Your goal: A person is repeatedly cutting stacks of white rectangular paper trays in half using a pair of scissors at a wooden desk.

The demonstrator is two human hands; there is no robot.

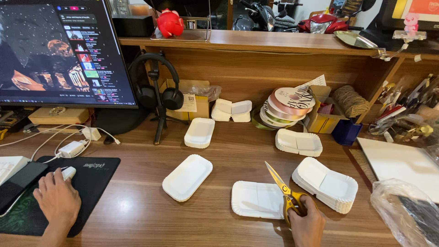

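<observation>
My right hand (307, 224) grips yellow-handled scissors (280, 184) at the desk's front, blades closed and pointing up-left over a flat white paper tray (252, 201). My left hand (57, 197) rests on a white computer mouse (68, 172) lying on a black mouse pad (93, 176). An upside-down white paper tray (187, 177) lies between the two hands. A stack of white paper trays (327, 185) sits just right of the scissors.
A monitor (59, 50) stands at back left, with headphones on a stand (157, 87) beside it. More white trays (200, 132) (299, 142), ribbon rolls (288, 106), a twine ball (350, 100), a charger with cables (71, 148) and a plastic bag (407, 215) lie around the wooden desk (137, 210).
</observation>
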